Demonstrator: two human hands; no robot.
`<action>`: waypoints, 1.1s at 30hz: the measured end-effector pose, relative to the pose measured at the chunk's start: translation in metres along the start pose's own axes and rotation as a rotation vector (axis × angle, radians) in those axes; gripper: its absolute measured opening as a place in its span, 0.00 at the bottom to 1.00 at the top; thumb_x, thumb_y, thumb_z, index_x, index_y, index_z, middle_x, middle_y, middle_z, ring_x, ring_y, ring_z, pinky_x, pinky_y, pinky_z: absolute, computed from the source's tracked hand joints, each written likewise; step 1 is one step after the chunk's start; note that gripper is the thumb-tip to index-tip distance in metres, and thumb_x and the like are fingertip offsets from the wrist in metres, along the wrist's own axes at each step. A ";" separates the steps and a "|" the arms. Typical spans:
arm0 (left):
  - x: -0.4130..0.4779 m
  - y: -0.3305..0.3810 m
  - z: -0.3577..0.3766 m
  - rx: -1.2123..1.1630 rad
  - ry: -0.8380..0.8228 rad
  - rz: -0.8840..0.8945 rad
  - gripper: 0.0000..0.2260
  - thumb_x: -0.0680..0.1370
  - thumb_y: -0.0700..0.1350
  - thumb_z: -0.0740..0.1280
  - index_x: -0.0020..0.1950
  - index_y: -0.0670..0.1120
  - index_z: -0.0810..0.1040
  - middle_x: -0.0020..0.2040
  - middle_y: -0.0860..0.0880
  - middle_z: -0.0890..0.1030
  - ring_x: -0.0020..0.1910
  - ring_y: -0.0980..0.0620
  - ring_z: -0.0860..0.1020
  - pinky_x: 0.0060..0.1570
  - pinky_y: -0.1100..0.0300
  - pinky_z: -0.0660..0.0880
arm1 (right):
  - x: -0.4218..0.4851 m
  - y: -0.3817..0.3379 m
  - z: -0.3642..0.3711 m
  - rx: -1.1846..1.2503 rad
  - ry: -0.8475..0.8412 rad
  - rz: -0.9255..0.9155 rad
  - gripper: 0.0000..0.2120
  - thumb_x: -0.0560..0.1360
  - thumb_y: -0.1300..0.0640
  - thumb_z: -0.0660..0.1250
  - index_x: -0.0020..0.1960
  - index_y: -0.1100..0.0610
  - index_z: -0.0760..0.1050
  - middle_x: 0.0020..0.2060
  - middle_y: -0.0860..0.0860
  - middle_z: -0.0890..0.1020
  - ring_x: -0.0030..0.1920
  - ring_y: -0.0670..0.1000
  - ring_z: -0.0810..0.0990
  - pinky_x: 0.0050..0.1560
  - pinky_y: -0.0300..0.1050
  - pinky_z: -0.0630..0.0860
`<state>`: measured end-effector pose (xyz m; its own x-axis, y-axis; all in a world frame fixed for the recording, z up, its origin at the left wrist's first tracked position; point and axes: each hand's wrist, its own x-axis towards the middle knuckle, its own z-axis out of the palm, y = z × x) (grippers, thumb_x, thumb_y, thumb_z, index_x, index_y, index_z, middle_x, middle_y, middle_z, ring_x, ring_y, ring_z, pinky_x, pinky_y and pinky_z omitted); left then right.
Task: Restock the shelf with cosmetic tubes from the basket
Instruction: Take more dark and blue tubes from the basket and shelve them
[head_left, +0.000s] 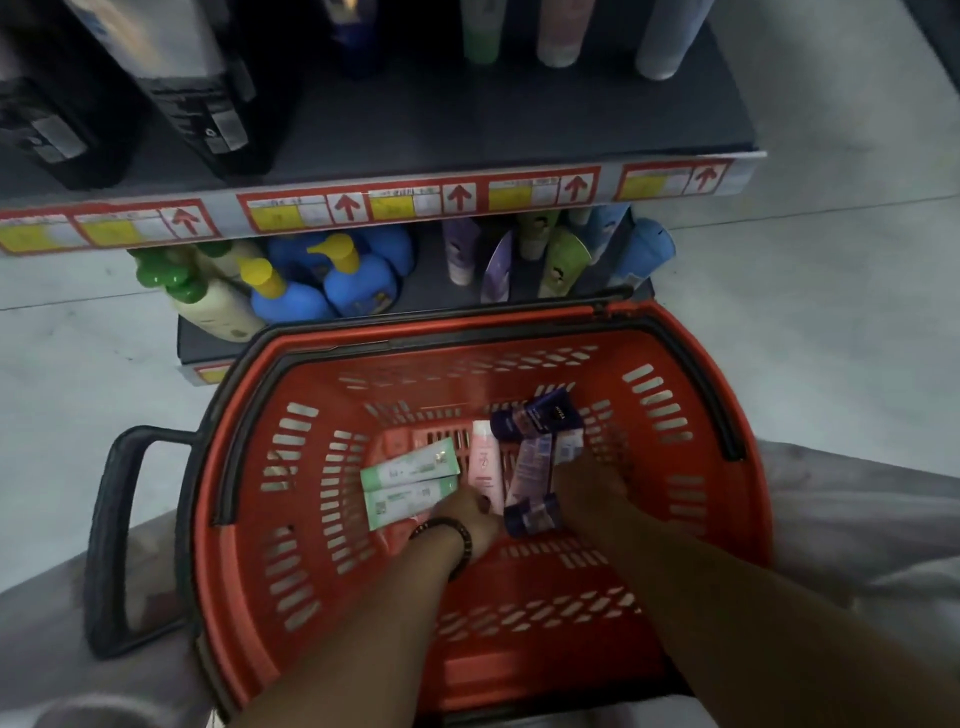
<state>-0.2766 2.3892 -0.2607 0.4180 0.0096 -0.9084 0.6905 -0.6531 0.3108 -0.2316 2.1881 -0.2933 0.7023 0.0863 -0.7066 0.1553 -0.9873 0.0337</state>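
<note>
Basket (696, 499) centre: my left hand (470, 517) touches pink tube (485, 462), right hand (589, 486) touches purple tube (530, 467); both grips blurred, cannot tell.

Both forearms are showing bare up to the frame edge. The left hand (470, 512) is wearing a dark beaded bracelet (457, 535) at the wrist, just behind the grip. One fingernail (485, 503) is showing dark polish. The right hand (587, 483) is appearing blurred. Pale grey creased garment cloth (857, 519) is lying outside both arms.
</note>
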 end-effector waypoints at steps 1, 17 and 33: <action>0.001 -0.002 0.000 -0.009 0.017 -0.001 0.24 0.74 0.56 0.69 0.69 0.56 0.76 0.62 0.46 0.84 0.57 0.41 0.85 0.59 0.47 0.85 | 0.001 -0.001 -0.004 0.015 -0.050 -0.006 0.16 0.87 0.57 0.61 0.70 0.60 0.79 0.63 0.59 0.83 0.64 0.63 0.83 0.52 0.51 0.72; 0.018 -0.023 0.014 -0.036 0.084 0.168 0.18 0.71 0.57 0.78 0.59 0.66 0.81 0.61 0.54 0.86 0.61 0.48 0.84 0.67 0.49 0.82 | -0.017 0.007 -0.072 0.708 0.115 0.075 0.15 0.88 0.45 0.65 0.61 0.56 0.82 0.53 0.55 0.86 0.52 0.57 0.85 0.51 0.51 0.77; 0.001 -0.030 -0.012 0.000 0.320 0.447 0.14 0.68 0.58 0.74 0.51 0.57 0.81 0.52 0.53 0.80 0.48 0.52 0.80 0.52 0.50 0.80 | 0.001 -0.035 -0.089 0.892 0.032 0.171 0.14 0.83 0.56 0.67 0.40 0.58 0.81 0.45 0.59 0.86 0.49 0.60 0.86 0.51 0.50 0.82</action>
<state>-0.2899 2.4182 -0.2671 0.8291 -0.0388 -0.5578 0.4048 -0.6465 0.6467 -0.1744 2.2347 -0.2319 0.6874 -0.0802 -0.7218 -0.5387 -0.7228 -0.4328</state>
